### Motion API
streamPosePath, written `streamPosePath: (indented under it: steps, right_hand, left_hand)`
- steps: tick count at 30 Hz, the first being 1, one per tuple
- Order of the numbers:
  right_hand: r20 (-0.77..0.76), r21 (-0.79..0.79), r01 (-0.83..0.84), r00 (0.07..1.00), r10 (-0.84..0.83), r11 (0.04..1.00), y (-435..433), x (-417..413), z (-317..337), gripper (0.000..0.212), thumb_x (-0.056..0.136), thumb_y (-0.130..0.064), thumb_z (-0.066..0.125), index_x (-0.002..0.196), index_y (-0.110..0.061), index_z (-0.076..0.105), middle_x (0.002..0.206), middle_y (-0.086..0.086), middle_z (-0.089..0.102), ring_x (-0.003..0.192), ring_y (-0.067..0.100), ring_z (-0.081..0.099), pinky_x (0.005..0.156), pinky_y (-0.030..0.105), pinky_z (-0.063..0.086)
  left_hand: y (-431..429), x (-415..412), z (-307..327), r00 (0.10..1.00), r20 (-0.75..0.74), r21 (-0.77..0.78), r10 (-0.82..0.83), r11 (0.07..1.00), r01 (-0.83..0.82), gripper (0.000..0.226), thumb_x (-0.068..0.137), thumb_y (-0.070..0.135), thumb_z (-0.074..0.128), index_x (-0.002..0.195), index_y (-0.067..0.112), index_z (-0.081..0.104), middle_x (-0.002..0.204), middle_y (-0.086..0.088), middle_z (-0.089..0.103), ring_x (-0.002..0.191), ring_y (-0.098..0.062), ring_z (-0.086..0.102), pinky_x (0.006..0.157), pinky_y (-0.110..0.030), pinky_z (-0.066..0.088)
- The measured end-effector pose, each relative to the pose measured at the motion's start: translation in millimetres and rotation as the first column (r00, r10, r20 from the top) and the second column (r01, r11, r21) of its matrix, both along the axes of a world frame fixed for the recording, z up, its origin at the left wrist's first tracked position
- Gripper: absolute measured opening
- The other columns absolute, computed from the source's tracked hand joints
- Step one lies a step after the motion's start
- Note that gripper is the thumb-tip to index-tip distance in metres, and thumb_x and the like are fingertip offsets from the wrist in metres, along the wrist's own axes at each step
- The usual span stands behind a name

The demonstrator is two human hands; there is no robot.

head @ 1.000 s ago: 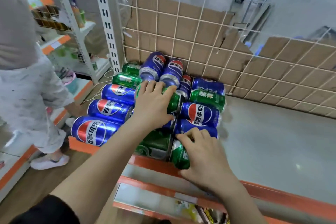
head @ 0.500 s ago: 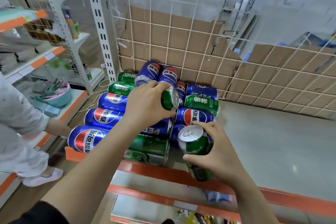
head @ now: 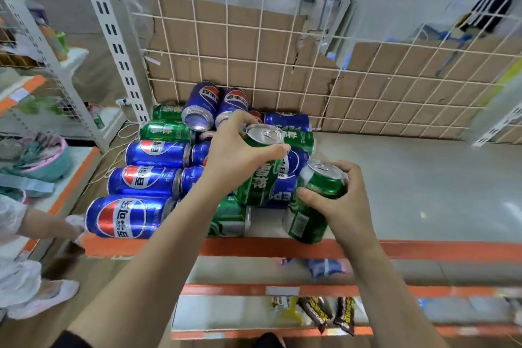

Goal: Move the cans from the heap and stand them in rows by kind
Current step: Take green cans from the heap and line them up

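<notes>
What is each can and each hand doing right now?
Heap: blue and green cans mixed, lying on their sides.
Left hand: grips a green can.
Left green can: tilted, held above the heap.
Right hand: grips another green can.
Right green can: tilted, near the shelf edge.

A grey shelf [head: 418,195] with an orange front edge [head: 437,251] carries a heap of cans [head: 158,181] at its left end: blue cans [head: 124,217] and green cans [head: 166,130] lie on their sides, piled against the wire-mesh back [head: 367,87].
</notes>
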State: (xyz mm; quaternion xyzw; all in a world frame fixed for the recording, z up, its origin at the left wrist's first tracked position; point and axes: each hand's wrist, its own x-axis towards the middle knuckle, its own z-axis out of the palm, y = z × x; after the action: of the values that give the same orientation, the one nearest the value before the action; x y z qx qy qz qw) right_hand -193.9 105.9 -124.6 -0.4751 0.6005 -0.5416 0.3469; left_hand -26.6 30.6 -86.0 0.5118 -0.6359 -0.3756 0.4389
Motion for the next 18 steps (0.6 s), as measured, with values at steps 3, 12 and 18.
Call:
streamPosePath:
  steps: [3,12,18]
  right_hand:
    - [0.081,0.017,0.079,0.994,-0.080,0.997,11,-6,3,0.061,0.063,-0.006,0.082,0.107,-0.024,0.044,0.107,-0.005,0.057,0.100,0.014,0.060,0.082,0.032,0.052]
    - [0.004,0.053,0.213,0.977,-0.214,0.976,74,-63,17,0.052,0.067,-0.043,0.068,0.110,-0.029,0.043,0.105,-0.010,0.057,0.096,0.002,0.057,0.081,0.022,0.048]
    - [0.108,0.115,0.340,0.930,-0.352,0.933,124,-146,10,0.030,0.088,-0.028,0.061,0.114,-0.028,0.047,0.111,0.001,0.058,0.103,0.016,0.058,0.090,0.037,0.049]
  left_hand:
    - [14,-18,1,0.993,-0.009,0.036,-0.118,0.992,0.118,0.049,0.058,0.041,0.083,0.093,0.025,0.053,0.094,0.004,0.061,0.092,-0.017,0.059,0.078,-0.034,0.048]
    - [60,-97,4,0.892,-0.182,0.196,-0.413,0.874,0.445,0.056,0.046,0.047,0.078,0.091,0.030,0.049,0.092,0.002,0.066,0.086,-0.021,0.066,0.080,-0.043,0.054]
    - [94,-190,-3,0.852,-0.184,0.258,-0.490,0.812,0.523,0.052,0.051,0.039,0.082,0.088,0.022,0.050,0.083,0.002,0.064,0.073,-0.014,0.063,0.066,-0.029,0.049]
